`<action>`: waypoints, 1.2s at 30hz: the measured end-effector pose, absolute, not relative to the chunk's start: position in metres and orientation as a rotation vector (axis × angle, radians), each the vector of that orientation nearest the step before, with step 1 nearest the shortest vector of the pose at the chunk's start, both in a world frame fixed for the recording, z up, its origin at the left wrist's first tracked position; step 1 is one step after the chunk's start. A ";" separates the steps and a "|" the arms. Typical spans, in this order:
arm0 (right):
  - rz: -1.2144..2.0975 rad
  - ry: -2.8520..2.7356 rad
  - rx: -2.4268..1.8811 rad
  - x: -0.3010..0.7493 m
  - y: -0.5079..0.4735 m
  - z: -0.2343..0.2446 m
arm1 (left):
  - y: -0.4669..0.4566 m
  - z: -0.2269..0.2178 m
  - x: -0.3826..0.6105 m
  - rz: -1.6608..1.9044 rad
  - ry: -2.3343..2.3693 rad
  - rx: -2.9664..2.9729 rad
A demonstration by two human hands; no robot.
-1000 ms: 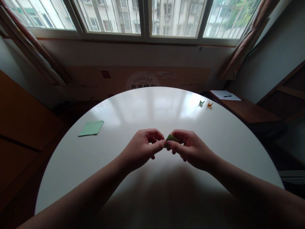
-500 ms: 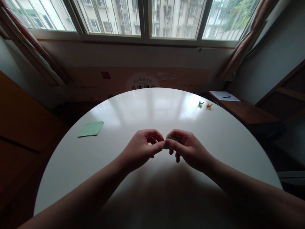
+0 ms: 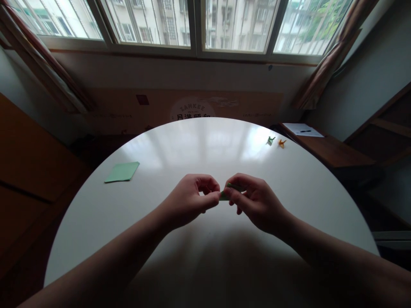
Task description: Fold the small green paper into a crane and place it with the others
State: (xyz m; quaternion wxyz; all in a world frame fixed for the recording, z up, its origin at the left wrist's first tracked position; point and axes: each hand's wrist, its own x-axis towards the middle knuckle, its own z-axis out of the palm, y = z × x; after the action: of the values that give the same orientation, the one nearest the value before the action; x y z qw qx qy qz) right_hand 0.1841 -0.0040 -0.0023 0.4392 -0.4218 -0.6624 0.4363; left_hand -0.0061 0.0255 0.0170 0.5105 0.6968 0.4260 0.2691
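Observation:
Over the middle of the round white table, my left hand and my right hand meet fingertip to fingertip. Both pinch a small folded piece of green paper, most of it hidden by my fingers. My left thumb and forefinger close on its left end, and my right hand's fingers curl around its right part.
A stack of green square paper lies on the table at the left. A tiny green folded figure and an orange one stand at the far right. Beyond the table's right edge a wooden desk carries a sheet and pen.
The green paper shows less now, tucked deeper between my fingers. My right hand has shifted slightly and both hands stay pinched together.

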 end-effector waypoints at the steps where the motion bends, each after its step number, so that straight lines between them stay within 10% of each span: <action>1: 1.073 -1.646 -1.049 0.184 -0.004 -0.003 | 0.026 0.017 -0.006 0.640 1.025 1.677; 36: 1.198 -1.479 -1.037 0.188 0.004 -0.006 | 0.022 0.019 -0.007 0.688 1.053 1.847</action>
State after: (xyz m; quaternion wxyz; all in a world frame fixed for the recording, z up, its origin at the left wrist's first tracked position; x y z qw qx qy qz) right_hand 0.1878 0.0037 -0.0057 0.4681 -0.4226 -0.6031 0.4884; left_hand -0.0072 0.0216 0.0186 0.4379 0.7430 0.4237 0.2768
